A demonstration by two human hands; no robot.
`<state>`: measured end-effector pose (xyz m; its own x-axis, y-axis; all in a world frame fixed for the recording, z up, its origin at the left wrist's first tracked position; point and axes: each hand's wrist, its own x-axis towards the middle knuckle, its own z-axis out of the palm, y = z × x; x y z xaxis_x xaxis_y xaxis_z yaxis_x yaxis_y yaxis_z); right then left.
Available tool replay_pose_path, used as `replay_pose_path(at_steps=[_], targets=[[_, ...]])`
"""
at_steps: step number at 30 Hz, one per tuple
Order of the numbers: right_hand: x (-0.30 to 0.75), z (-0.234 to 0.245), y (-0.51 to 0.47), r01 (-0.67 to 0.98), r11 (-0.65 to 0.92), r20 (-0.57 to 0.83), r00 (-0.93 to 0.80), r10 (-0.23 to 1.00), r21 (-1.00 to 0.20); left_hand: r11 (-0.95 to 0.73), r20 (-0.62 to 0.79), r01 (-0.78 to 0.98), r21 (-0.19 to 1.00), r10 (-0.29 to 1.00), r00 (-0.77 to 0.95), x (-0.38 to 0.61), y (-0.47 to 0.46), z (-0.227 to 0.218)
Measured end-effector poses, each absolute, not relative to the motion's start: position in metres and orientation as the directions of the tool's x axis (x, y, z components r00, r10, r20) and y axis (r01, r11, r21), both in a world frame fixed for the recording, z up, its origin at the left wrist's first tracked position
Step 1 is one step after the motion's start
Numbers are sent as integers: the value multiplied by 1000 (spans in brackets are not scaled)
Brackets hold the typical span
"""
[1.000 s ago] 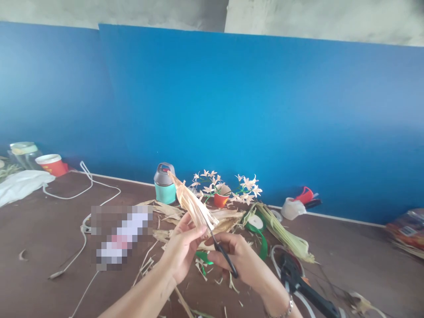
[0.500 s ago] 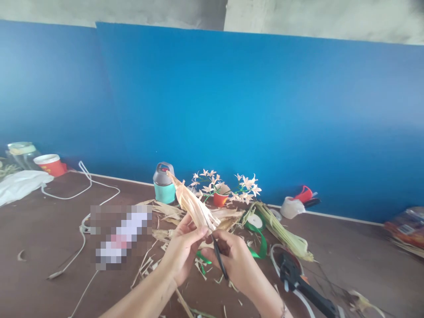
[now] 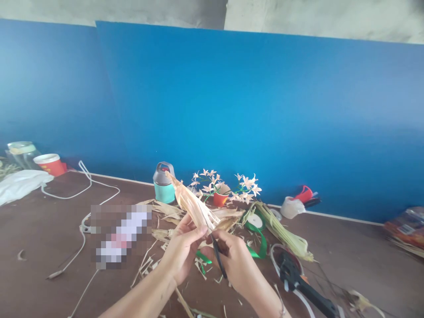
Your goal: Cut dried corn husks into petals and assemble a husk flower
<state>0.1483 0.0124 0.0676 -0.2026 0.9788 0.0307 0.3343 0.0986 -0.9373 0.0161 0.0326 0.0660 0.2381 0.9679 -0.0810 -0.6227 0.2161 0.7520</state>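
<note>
My left hand [image 3: 180, 251] grips the lower end of a dried corn husk [image 3: 190, 201], which points up and to the left above the table. My right hand [image 3: 236, 260] is closed round the black handles of a small pair of scissors [image 3: 217, 254], whose tip meets the husk's frayed lower edge. Both hands are close together over a litter of husk scraps [image 3: 165, 212] and green ribbon [image 3: 258, 247].
Behind the hands stand a teal lidded jar [image 3: 164, 183] and a small orange pot of pale husk flowers [image 3: 220, 194]. A black glue gun [image 3: 298, 282] lies at the right, a white cable [image 3: 82, 194] at the left. A blue wall closes the brown table's far edge.
My right hand has moved left and nearer my left hand, turning the scissors more upright against the husk. The left hand and husk have hardly shifted.
</note>
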Motion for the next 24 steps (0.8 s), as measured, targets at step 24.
replay_pose_path(at_steps=[24], targets=[[193, 84, 19, 240, -304, -379, -399, 835, -922, 169, -49, -554, 815, 973, 225, -11, 56, 71]])
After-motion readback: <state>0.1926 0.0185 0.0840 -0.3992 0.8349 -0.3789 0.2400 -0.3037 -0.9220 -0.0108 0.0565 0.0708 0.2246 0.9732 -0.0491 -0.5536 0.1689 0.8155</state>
